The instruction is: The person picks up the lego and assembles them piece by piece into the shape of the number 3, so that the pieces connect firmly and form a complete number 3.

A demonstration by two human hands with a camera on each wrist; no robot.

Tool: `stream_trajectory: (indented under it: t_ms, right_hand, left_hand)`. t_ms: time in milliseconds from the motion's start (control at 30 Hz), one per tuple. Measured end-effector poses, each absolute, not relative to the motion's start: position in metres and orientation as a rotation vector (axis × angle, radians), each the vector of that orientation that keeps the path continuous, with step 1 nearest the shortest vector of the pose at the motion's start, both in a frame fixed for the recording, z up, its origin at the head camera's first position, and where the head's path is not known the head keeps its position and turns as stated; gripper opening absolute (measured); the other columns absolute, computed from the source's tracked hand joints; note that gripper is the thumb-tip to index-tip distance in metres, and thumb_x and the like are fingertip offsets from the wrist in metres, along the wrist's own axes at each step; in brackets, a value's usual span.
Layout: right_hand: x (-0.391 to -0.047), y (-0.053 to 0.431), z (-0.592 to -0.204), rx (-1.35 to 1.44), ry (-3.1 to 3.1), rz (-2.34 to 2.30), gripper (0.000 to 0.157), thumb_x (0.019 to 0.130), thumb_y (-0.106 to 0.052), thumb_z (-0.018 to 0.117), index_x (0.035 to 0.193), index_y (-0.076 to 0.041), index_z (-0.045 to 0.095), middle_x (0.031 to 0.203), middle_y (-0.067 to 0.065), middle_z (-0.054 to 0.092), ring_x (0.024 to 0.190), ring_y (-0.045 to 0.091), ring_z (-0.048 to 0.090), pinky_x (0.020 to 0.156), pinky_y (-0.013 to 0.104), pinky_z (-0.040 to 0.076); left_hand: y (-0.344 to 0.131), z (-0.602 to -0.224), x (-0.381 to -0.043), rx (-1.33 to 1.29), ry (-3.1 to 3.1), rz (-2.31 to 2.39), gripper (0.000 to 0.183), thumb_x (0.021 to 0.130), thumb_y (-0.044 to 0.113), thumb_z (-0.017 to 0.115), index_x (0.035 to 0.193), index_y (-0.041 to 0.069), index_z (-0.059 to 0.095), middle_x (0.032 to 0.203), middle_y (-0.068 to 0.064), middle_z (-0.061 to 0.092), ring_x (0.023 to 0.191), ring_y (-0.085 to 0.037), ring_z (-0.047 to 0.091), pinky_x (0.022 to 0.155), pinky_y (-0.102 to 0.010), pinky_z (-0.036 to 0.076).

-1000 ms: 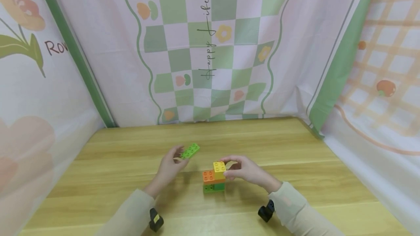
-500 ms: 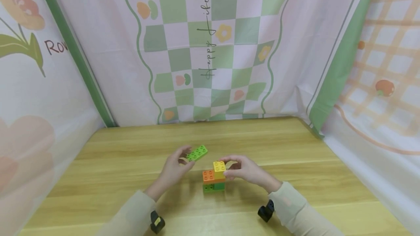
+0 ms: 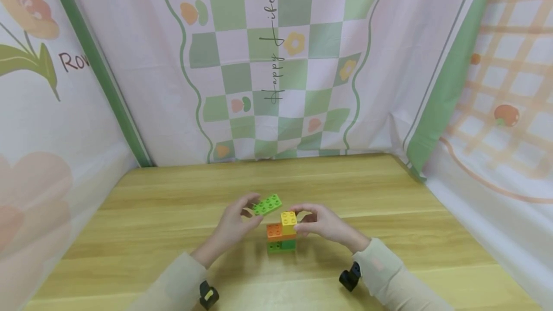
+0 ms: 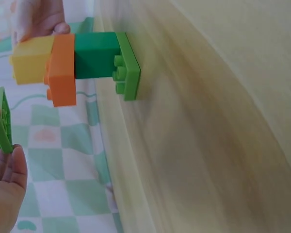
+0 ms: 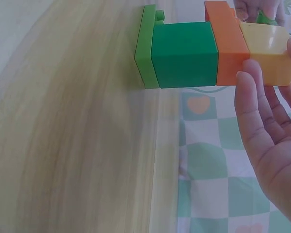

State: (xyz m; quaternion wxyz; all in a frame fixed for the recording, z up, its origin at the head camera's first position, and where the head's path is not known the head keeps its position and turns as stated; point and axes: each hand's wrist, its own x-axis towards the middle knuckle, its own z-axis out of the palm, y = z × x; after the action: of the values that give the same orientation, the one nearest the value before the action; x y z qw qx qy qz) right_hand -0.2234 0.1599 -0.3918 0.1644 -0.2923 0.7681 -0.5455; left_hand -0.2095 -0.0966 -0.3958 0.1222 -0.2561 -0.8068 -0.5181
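A stack of toy building bricks stands on the wooden table: a light green plate [image 4: 131, 68] at the bottom, then a dark green brick [image 5: 184, 56], an orange brick [image 3: 274, 231] and a yellow brick [image 3: 288, 220] on top. My right hand [image 3: 321, 224] holds the yellow brick between thumb and fingers at its right side. Just left of the stack and above the table, my left hand [image 3: 236, 217] pinches a second light green plate [image 3: 268, 204], tilted, studs up. Its near end is partly hidden by the fingers.
The wooden table [image 3: 173, 191] reaches back to a checked curtain [image 3: 281, 61]. More printed cloth hangs at both sides. Small black cameras [image 3: 209, 295] are strapped at the sleeves.
My left hand has moved right, bringing the light green plate closer to the stack. The right hand and the stack stay in place.
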Motion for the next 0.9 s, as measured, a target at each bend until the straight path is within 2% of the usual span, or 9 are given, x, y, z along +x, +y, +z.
stream_trajectory:
  t_ms: [233, 433, 667, 900]
  right_hand:
    - [-0.224, 0.16, -0.394, -0.819, 2.168, -1.575, 0.049, 0.087, -0.014, 0.064, 0.129, 0.004, 0.047, 0.119, 0.017, 0.05, 0.084, 0.027, 0.06, 0.072, 0.052, 0.049]
    - [-0.224, 0.16, -0.394, -0.813, 2.169, -1.579, 0.05, 0.087, -0.015, 0.064, 0.129, 0.005, 0.046, 0.116, 0.015, 0.05, 0.085, 0.026, 0.06, 0.072, 0.053, 0.049]
    - [-0.224, 0.16, -0.394, -0.836, 2.16, -1.583, 0.047, 0.088, -0.013, 0.063, 0.128, 0.004, 0.048, 0.116, 0.016, 0.05, 0.087, 0.027, 0.06, 0.073, 0.053, 0.049]
    - [-0.224, 0.16, -0.395, -0.848, 2.174, -1.569, 0.046, 0.088, -0.012, 0.063, 0.128, 0.003, 0.048, 0.117, 0.016, 0.05, 0.088, 0.03, 0.06, 0.072, 0.051, 0.05]
  left_hand:
    - [-0.09, -0.392, -0.205, -0.881, -2.382, -1.402, 0.046, 0.077, -0.001, 0.069, 0.121, 0.002, 0.053, 0.108, -0.005, 0.059, 0.094, -0.018, 0.054, 0.074, -0.039, 0.051]
    - [-0.087, -0.392, -0.204, -0.98, -2.381, -1.306, 0.042, 0.078, 0.002, 0.07, 0.117, 0.005, 0.057, 0.109, 0.0, 0.059, 0.094, -0.014, 0.054, 0.072, -0.032, 0.051]
    - [-0.083, -0.392, -0.202, -1.028, -2.393, -1.253, 0.041, 0.079, 0.004, 0.07, 0.117, 0.006, 0.058, 0.111, -0.001, 0.058, 0.094, -0.013, 0.053, 0.072, -0.033, 0.051]
    - [-0.082, -0.391, -0.2, -1.052, -2.405, -1.198, 0.038, 0.08, 0.006, 0.069, 0.116, 0.008, 0.058, 0.112, -0.001, 0.057, 0.096, -0.011, 0.052, 0.073, -0.026, 0.05]
